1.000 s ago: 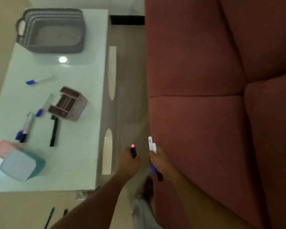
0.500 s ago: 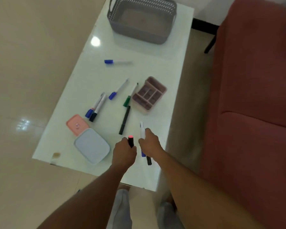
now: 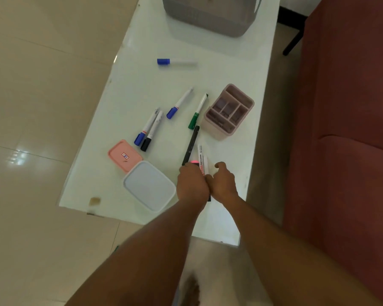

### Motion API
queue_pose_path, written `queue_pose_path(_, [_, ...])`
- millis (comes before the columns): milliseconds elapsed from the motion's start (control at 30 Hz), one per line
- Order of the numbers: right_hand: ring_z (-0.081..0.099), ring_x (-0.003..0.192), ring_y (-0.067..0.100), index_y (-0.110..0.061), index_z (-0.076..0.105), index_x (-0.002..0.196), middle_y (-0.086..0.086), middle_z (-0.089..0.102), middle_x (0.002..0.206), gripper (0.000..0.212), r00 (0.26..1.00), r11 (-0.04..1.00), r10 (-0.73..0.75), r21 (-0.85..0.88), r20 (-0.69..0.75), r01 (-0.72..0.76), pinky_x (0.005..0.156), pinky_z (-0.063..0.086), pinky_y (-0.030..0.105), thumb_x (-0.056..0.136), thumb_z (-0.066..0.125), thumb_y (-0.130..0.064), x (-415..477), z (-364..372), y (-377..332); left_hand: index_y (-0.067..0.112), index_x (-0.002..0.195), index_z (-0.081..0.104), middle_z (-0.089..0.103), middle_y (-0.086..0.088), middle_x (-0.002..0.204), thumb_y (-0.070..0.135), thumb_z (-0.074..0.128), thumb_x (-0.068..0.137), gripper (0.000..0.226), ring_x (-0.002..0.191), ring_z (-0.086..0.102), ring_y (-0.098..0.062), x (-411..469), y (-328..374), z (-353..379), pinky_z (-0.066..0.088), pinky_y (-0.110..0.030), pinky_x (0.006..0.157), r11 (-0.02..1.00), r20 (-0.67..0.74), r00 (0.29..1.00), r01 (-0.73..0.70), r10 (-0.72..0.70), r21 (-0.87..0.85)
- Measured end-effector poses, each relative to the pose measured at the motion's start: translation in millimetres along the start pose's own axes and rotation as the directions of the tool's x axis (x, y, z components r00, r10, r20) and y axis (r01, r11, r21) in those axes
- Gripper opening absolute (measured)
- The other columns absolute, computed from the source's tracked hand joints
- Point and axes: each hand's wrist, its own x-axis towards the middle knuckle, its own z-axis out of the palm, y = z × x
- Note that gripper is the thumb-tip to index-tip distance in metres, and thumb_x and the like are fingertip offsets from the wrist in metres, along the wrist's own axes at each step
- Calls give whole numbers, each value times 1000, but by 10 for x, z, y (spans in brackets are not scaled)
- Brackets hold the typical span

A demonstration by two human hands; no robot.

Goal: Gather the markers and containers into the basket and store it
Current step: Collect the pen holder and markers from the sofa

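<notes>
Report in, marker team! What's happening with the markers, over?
Left hand grips pink-tipped marker, right hand grips white markers. Other markers loose on table, basket at far end. Pink holder stands between hands and basket.

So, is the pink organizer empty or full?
Empty: every compartment of the organizer shows a bare bottom, with nothing inside.

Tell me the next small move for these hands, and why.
Probably carry the held markers forward and drop them into the grey basket at the far end of the table. The left hand grips a pink-tipped marker, the right hand white markers, so neither can easily pick up more.
</notes>
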Motion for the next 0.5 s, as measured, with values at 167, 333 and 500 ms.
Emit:
queue_pose_path(167, [54,118,32,-5,38,138,17,51,133,49,999,999,26,-31,-43,-27,89,45,32,95,57,-21,-464,62,181,8,119,50,60,-10,107,20,61,91,32,93,64,-27,-362,-121,-141,56,-36,80,943,28,965,-261,261,204])
queue_pose_path(333, [51,122,30,-6,40,137,15,45,139,48,991,998,18,-51,-136,-25,90,41,30,95,56,-22,-1224,323,436,10,117,51,61,-5,104,16,52,93,25,90,63,-24,-1087,-734,-241,51,-30,76,781,230,835,-550,500,297])
queue_pose_path(500, [49,123,27,-8,45,134,12,45,139,46,974,997,62,52,-216,-52,96,40,30,93,57,-23,-2241,792,875,13,113,57,64,-8,113,24,42,98,24,107,61,-27,-1895,-1764,-398,46,-35,88,733,433,783,-598,447,323])
